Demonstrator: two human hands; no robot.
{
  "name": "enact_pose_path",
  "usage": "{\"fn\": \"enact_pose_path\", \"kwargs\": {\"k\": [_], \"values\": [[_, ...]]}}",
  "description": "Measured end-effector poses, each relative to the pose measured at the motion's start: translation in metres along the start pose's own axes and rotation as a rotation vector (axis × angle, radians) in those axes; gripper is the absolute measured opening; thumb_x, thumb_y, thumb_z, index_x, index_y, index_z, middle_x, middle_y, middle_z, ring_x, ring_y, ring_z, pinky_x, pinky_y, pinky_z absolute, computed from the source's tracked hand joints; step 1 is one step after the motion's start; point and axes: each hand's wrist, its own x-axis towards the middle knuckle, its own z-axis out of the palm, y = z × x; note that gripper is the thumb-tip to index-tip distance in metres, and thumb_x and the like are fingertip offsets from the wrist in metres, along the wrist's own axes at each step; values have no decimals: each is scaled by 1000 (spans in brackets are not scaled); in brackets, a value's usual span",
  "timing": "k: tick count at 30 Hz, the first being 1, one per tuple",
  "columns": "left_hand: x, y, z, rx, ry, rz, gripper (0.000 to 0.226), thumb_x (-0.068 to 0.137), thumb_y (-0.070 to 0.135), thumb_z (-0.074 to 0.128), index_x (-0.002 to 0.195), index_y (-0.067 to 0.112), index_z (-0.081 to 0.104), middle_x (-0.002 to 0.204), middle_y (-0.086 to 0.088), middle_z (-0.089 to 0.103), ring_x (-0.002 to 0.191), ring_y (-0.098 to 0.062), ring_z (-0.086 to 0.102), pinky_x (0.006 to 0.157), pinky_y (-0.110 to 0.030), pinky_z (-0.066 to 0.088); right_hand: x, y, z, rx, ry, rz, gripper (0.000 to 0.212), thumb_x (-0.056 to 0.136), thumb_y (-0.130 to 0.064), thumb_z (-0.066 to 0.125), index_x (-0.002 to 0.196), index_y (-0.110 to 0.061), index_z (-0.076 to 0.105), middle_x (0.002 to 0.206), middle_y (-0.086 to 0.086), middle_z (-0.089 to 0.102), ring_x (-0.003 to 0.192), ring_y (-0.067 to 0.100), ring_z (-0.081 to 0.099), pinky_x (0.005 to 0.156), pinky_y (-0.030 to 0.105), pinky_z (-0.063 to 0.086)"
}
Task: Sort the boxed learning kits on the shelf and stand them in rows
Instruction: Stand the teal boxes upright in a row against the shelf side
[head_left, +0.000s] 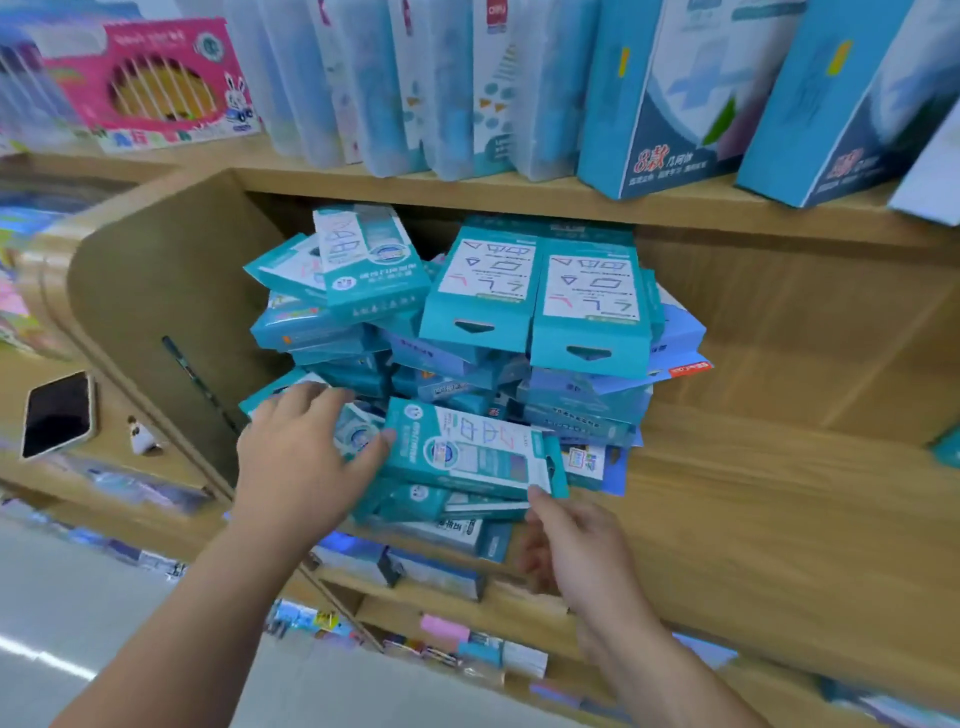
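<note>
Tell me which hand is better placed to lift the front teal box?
Probably the left: the left hand sits at the left end of the teal box, thumb against it; the right hand only touches its lower right corner with a fingertip.

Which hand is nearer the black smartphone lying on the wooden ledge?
Left. The left hand sits right of the black smartphone; the right hand is farther right and lower.

Tall blue boxes (675, 93), top of frame: upper ends cut off by the edge. Pile of teal boxes (467, 338), centre: lower layers hidden, and I can't read the print. Right hand (576, 545), lower centre: fingers curl out of sight, so I can't tell whether it grips. Lower-shelf goods (457, 639), bottom of frame: blurred.
</note>
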Motion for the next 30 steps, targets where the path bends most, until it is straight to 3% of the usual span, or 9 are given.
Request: {"fn": "enact_pose_path", "kwargs": {"k": [3, 6, 10, 13, 19, 26, 30], "values": [[0, -29, 4, 2, -1, -147, 62, 85, 63, 54, 119, 13, 67, 107, -19, 56, 99, -44, 54, 81, -50, 50, -13, -17, 34, 262, -100, 255, 42, 95, -43, 62, 101, -1, 64, 73, 14, 71, 53, 23, 64, 47, 30, 49], [-7, -48, 7, -37, -1, -180, 54, 85, 57, 64, 119, 16, 67, 96, -15, 50, 93, -41, 53, 75, -47, 51, -11, -25, 55, 347, -47, 315, 53, 91, -52, 64, 103, -1, 65, 78, 14, 75, 58, 23, 70, 49, 31, 54], [-12, -56, 10, -56, -161, -194, 64, 87, 69, 50, 137, 29, 52, 95, -11, 62, 94, -36, 58, 69, -41, 54, -5, -22, 71, 373, 42, 355, 54, 88, -53, 67, 101, 0, 65, 76, 12, 76, 60, 22, 71, 46, 28, 54], [-10, -59, 10, -188, -212, -212, 68, 88, 69, 50, 143, 30, 45, 91, -6, 64, 86, -27, 59, 56, -32, 44, -1, -19, 78, 410, 85, 348, 48, 89, -47, 69, 101, -1, 67, 77, 12, 76, 58, 20, 70, 47, 28, 55], [-11, -55, 3, -512, -198, -334, 62, 86, 55, 69, 139, 30, 50, 82, 3, 63, 73, -9, 59, 58, -31, 50, -3, -18, 75, 459, 107, 310, 35, 90, -39, 71, 101, -6, 67, 80, 12, 76, 65, 21, 73, 51, 30, 56], [-14, -49, 3, -893, -124, -550, 64, 82, 35, 80, 135, 45, 45, 95, -3, 61, 86, -21, 66, 69, -51, 60, -11, -8, 60, 468, 37, 196, 32, 96, -35, 63, 115, -10, 62, 90, 16, 76, 73, 24, 76, 58, 32, 57], [-19, -43, -6, -1163, -103, -617, 66, 87, 15, 76, 134, 48, 44, 111, -3, 58, 92, -19, 72, 65, -45, 63, -16, -6, 48, 466, 27, 119, 26, 98, -31, 59, 117, -13, 60, 83, 13, 76, 66, 21, 72, 59, 32, 59]]}}
